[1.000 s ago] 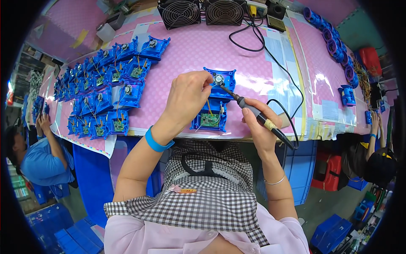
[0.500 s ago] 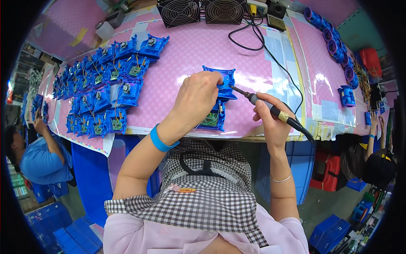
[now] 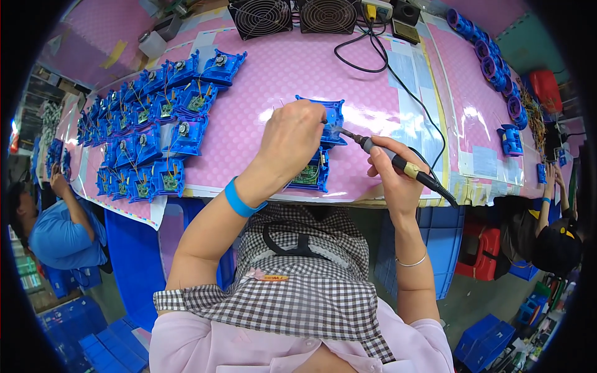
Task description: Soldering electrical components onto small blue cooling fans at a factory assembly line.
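Observation:
A blue plastic housing (image 3: 336,110) lies at the middle of the table. Just in front of it is a second blue part holding a green circuit board (image 3: 307,176). My left hand (image 3: 292,133) is closed in a pinch over the housing, its fingertips at a small dark piece too hidden to name. In my right hand (image 3: 399,183) is a soldering iron (image 3: 411,169), gripped like a pen. Its tip points left and sits at the housing, close to my left fingertips. A faint pale wisp shows around the tip.
Rows of blue housings (image 3: 146,142) with boards and wires fill the table's left. Two black fans (image 3: 328,15) stand at the back. A black cable (image 3: 415,98) loops down the right side. Blue round parts (image 3: 495,73) line the far right. Other people work at both sides.
The soldering iron and my right hand have shifted slightly left, bringing the tip further onto the housing. A faint wisp now shows there. My left hand stays pinched in nearly the same place.

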`<state>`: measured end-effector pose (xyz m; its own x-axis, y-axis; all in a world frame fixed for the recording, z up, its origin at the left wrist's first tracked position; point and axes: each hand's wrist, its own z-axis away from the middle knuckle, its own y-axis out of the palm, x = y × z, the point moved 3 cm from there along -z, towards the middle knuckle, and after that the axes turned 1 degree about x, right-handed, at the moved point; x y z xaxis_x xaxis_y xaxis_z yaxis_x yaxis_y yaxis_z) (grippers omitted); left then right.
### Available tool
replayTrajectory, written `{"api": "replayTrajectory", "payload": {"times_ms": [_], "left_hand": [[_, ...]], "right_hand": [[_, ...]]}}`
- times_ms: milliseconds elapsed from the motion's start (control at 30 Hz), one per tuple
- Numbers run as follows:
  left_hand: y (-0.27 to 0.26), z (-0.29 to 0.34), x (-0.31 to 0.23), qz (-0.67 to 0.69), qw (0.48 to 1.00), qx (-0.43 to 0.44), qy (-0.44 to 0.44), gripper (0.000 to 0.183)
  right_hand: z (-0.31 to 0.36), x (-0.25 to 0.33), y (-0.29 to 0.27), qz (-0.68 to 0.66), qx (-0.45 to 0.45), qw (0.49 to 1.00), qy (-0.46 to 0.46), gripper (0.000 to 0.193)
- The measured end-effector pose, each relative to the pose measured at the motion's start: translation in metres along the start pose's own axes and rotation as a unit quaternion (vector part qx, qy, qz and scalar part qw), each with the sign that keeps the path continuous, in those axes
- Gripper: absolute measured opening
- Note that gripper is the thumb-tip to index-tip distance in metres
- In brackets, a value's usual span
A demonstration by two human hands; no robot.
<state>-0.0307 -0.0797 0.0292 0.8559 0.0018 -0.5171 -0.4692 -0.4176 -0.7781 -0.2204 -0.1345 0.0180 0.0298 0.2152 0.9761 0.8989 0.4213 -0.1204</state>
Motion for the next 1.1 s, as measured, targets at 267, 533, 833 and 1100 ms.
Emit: {"api": "replayTrajectory", "payload": {"times_ms": [267,533,833,1100], "left_hand": [[-0.040,0.042,0.057,0.195,0.939,-0.195,-0.203,0.017],[-0.018,0.035,0.053,0.220,0.940,-0.090,-0.243,0.020],[-0.019,0.029,0.032,0.144,0.969,-0.134,-0.149,0.017],[-0.015,0.020,0.010,0.193,0.959,-0.140,-0.153,0.013]], "right_hand": [[0.000,-0.002,-0.005,-0.004,-0.016,1.000,-0.019,0.021],[-0.001,-0.002,-0.002,0.017,0.000,1.000,-0.006,0.020],[0.001,-0.004,-0.005,0.002,-0.009,1.000,-0.021,0.021],[0.003,-0.005,-0.004,0.007,-0.007,1.000,-0.016,0.022]]}}
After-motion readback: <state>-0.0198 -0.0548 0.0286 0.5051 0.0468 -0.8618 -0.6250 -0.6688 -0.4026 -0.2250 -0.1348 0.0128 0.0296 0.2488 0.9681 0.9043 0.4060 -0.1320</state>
